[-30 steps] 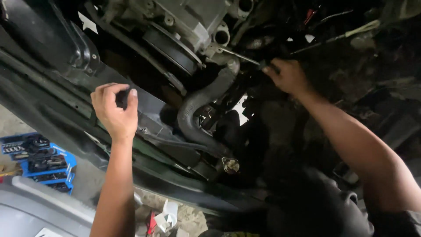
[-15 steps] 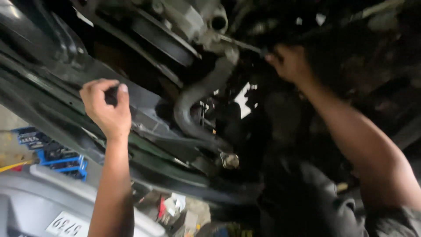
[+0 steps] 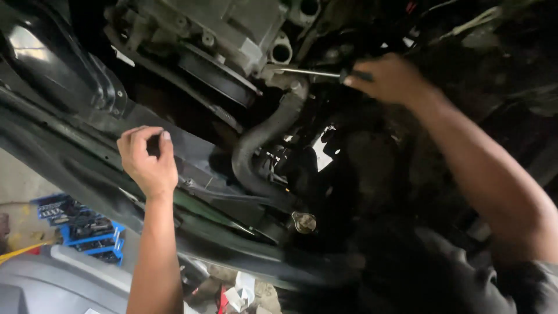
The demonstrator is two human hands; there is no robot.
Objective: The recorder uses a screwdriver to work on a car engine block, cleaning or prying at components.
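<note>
Down at far left, w/ floor showing below the car's edge, we see a blue tool tray (image 3: 87, 229). Our left hand (image 3: 148, 160) sits on the dark front crossmember (image 3: 70, 151), fingers curled shut over its upper edge, nothing else in them. Mid-frame, a black rubber hose (image 3: 258, 148) bends down from the engine block (image 3: 232, 29); a round metal cap (image 3: 304, 222) lies just below it. Right hand (image 3: 389, 78) grips a screwdriver (image 3: 314, 72), fingers closed on the handle, shaft pointing left to the hose's top end. Tight room around the tip; more open space btwn the hands.
</note>
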